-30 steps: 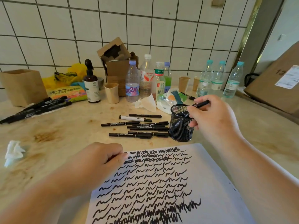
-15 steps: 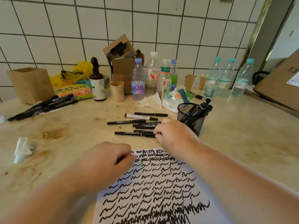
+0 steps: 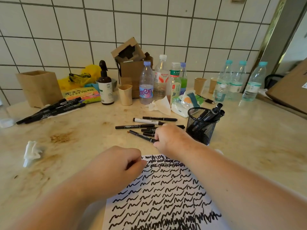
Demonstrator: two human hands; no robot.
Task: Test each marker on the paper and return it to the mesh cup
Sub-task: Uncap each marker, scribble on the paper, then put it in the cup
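The right hand [image 3: 171, 138] reaches over the top edge of the paper [image 3: 166, 193] and pinches a black marker [image 3: 142, 136] by its near end, fingers curled round it; the marker lies slanted on the countertop [image 3: 249, 146], its far tip pointing away to the left of the hand. Just beyond the knuckles lies the loose pile of markers [image 3: 149, 125], several black ones side by side and one with a white barrel [image 3: 146, 121] at the back. Just to the right of this hand stands the black mesh cup [image 3: 201, 128], upright, with a few black markers [image 3: 214, 113] leaning out over its far right rim.

The left hand [image 3: 119, 165] sits nearer the camera, to the left of the right one, its fingers curled into a loose fist whose knuckles press on the upper left corner of the paper; I cannot tell whether anything is inside the fist. The sheet under both forearms is covered with rows of black squiggles.

Far to the left of the hands a second bunch of black markers [image 3: 51, 108] lies by a brown paper bag [image 3: 39, 87], and a crumpled tissue [image 3: 31, 151] rests on the stained surface. Behind the pile stand a dark spray bottle [image 3: 105, 87], plastic bottles [image 3: 146, 83] and paper cups [image 3: 200, 85].
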